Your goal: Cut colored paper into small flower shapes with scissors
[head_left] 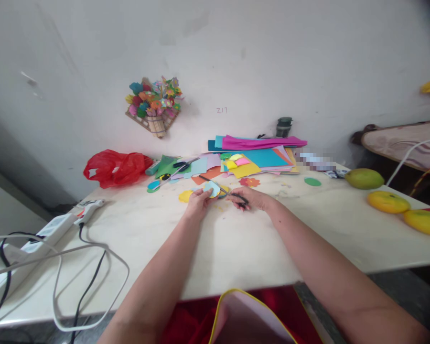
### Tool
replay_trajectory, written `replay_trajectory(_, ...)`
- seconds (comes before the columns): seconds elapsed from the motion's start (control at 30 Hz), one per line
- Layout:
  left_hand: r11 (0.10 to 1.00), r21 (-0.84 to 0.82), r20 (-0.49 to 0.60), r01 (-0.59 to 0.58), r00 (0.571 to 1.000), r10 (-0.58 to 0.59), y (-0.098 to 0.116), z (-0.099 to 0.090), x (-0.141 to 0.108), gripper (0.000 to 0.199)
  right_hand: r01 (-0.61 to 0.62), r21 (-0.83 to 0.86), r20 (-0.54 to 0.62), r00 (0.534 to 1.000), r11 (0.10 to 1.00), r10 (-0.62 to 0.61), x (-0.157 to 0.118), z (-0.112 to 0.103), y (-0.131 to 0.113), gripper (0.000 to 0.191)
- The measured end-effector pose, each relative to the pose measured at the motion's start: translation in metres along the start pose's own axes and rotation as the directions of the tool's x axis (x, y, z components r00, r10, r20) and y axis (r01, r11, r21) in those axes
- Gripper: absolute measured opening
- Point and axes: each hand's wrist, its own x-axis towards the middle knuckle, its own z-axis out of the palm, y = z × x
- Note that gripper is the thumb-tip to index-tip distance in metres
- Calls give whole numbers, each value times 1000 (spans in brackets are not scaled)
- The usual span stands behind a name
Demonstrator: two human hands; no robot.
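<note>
My left hand (199,201) pinches a light blue piece of paper (212,189) with a rounded, cut edge. In my right hand (253,198) is a pair of scissors (241,199) with black handles, my fingers in the loops. Its blades point left and meet the paper's right side; whether they are closed on it I cannot tell. Beside my left hand lies a yellow paper cutout (185,196). Just behind the scissors is an orange-red flower cutout (250,182). Small yellow scraps are scattered on the table under my hands.
Coloured paper sheets (268,162) are piled at the back, with a second pair of scissors (182,165) to their left. A red plastic bag (118,168) lies further left. Mangoes (389,201) sit at right. A power strip (50,234) and loose cables (127,272) occupy the left.
</note>
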Motion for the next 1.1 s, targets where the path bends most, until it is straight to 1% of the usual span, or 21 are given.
replay_trajectory(0.27,1000,-16,12,-8,1000,8,2,4,-4,13,20,16,12,1000,1000,-20,3,-1,4,31)
replay_trajectory(0.4,1000,-11,-5,-2,1000,2,2,4,-4,13,11,43,24,1000,999,-12,3,-2,5,32)
replay_trajectory(0.53,1000,-8,-11,3,1000,-3,3,5,-4,13,9,27,14,1000,1000,-10,4,-2,5,32)
replay_trajectory(0.9,1000,-5,1,2,1000,-2,4,6,-5,16,-3,26,4,1000,1000,3,2,0,2,25)
replay_trajectory(1.1,1000,-3,-5,-3,1000,3,2,6,-4,13,-14,36,12,1000,999,13,5,-1,5,23)
